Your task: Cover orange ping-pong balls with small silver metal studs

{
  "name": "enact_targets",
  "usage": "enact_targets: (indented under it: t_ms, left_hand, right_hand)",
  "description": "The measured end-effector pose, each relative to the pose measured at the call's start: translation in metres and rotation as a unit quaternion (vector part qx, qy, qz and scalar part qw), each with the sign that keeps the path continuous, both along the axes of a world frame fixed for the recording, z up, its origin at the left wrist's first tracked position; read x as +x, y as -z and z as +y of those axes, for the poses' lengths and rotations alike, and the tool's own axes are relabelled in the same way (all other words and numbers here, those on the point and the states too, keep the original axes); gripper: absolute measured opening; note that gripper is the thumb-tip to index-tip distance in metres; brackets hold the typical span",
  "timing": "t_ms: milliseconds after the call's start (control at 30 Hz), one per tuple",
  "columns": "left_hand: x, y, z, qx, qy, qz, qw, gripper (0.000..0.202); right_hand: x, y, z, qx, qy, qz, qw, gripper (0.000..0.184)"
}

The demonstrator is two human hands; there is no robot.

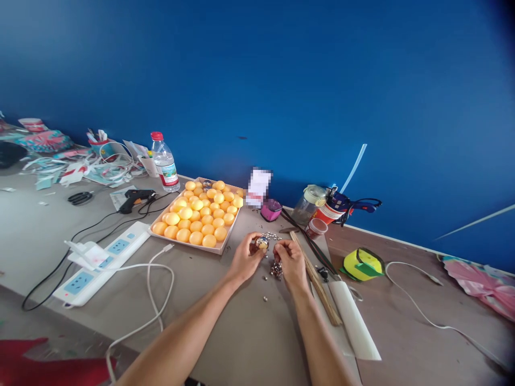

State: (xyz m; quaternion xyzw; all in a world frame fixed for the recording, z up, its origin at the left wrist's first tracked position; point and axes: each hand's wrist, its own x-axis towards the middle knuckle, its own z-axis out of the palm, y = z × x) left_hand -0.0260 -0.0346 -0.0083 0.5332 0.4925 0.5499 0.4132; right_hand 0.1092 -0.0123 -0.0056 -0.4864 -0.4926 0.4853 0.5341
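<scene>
Left hand point(244, 259) has the ball point(263, 243), though its fingers cover part of it. Right hand point(293, 262) is pinched narrow just beside it, can't tell if anything's in there. It also half hides some beads point(276, 269). Card point(258, 187) beyond the hands is pixelated. Grey worktop point(249, 332) underneath, blue wall point(281, 96) behind.

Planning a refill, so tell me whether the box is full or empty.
Well filled: orange balls crowd the box from side to side, covering nearly all its floor.
</scene>
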Motion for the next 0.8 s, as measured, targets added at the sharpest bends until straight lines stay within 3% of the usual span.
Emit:
enact_targets:
  t_ms: [100, 200, 500, 800]
  left_hand:
    - [0.000, -0.002, 0.000, -0.001, 0.004, -0.005, 1.000, 0.033]
    - [-0.001, -0.004, -0.001, -0.004, 0.008, -0.014, 1.000, 0.033]
    - [0.001, -0.009, -0.004, -0.001, 0.005, 0.006, 1.000, 0.033]
    - [0.002, -0.014, -0.007, 0.009, -0.002, 0.039, 0.999, 0.032]
  right_hand:
    - [-0.003, -0.007, -0.003, -0.048, -0.061, 0.132, 0.988, 0.022]
    - [-0.005, -0.014, -0.006, -0.087, -0.098, 0.191, 0.973, 0.026]
    - [-0.004, -0.011, -0.007, -0.091, -0.084, 0.156, 0.980, 0.022]
    - [-0.006, -0.015, -0.009, -0.143, -0.108, 0.180, 0.967, 0.024]
